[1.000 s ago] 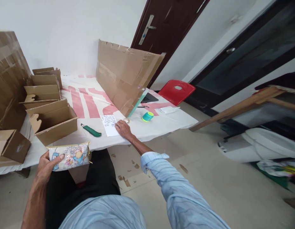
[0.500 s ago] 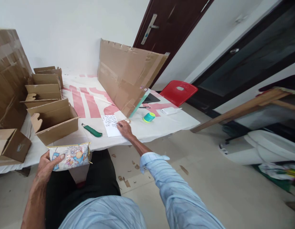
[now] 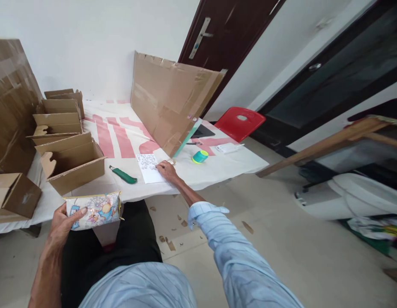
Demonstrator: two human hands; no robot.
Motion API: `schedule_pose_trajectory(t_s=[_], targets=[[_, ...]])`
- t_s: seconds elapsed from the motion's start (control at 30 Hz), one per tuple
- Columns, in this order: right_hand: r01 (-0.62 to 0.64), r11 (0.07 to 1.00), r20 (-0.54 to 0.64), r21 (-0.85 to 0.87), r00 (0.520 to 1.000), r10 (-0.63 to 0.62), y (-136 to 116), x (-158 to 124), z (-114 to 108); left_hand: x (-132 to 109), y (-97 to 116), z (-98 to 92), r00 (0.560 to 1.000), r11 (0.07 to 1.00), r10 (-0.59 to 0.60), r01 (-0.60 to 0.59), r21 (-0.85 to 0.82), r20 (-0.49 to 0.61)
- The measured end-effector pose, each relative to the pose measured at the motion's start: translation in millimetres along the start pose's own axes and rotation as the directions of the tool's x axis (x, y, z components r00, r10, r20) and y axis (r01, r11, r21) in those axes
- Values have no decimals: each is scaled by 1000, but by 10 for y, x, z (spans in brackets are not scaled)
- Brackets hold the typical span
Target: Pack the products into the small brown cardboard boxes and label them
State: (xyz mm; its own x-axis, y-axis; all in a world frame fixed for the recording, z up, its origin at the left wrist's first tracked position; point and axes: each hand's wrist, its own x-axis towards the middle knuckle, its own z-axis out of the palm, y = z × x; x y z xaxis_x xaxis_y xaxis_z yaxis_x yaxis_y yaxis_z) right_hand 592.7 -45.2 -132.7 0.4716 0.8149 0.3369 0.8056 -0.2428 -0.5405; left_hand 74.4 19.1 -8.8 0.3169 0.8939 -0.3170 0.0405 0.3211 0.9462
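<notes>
My left hand [image 3: 59, 226] grips a white zip pouch [image 3: 97, 209] with a cartoon print and yellow edging, thumb on its front, above my lap at the table's edge. On the white sheet of paper [image 3: 150, 175] rests my right hand [image 3: 168, 171], its fingers pinched together at the right side of the sheet. Whatever they hold is hidden or too small to name. Many small grey ring-like shapes [image 3: 147, 161] cover the sheet's upper part; whether loose pieces or marks, I cannot tell. Left of the paper lies a green utility knife [image 3: 123, 175].
An open cardboard box [image 3: 74, 169] heads a row of boxes on the left. A large cardboard sheet [image 3: 172, 102] stands upright on the table. To its right are a teal and yellow cylinder [image 3: 200, 157] and a white object [image 3: 229, 148]. A red chair [image 3: 240, 124] stands beyond.
Almost nothing differs. The whole view has shifted very slightly, while both hands keep their places at the pouch and the paper.
</notes>
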Motion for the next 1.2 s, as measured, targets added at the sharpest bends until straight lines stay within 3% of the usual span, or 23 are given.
schedule_pose_trajectory(t_s=[0.27,0.77,1.2], targets=[[-50,999,-2,-8,999,50,-7,3,27,-4,4,13,1000,1000,0,0,25,-6],[18,986,-3,-168,1000,-19,-203,-23,101,-14,-6,17,1000,1000,-15,15,3,4],[12,995,-39,-101,999,-16,-184,-157,78,17,-50,-32,1000,1000,-3,4,-4,14]])
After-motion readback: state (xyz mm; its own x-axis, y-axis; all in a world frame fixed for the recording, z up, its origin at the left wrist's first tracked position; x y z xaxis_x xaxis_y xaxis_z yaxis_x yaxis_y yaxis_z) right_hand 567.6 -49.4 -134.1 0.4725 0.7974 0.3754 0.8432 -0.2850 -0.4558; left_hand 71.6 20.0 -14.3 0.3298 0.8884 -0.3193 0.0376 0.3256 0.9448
